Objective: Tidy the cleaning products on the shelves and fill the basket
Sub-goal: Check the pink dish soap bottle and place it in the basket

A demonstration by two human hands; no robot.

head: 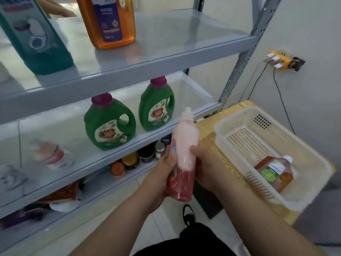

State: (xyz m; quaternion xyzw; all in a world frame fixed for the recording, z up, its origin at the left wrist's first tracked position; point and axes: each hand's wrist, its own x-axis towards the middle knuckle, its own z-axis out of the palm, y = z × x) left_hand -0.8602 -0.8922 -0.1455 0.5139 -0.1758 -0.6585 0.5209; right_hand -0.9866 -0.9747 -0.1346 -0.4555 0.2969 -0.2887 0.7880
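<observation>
Both hands, the left hand (166, 174) and the right hand (204, 167), hold a tall pink and red plastic bottle (181, 163) in front of the grey metal shelves (147, 58). The white plastic basket (239, 126) sits to the right with one small orange bottle (273, 172) lying in it.

Right of the fingers (194, 149) of the right hand (205, 169), which grips the pink bottle (185, 137), the white basket (238, 115) stands open from above with its far half bare, while an orange bottle (275, 172) lying in its near end fills that part. Ahead and left of the fingers, one green detergent jug (109, 124) and a second jug (156, 106) block the front edge of the middle shelf (73, 137) (a gap shows between them), with the upper shelf (147, 65) close over their caps. Further left, the shelf floor lies open up to a blurred red-labelled bottle (53, 154).
</observation>
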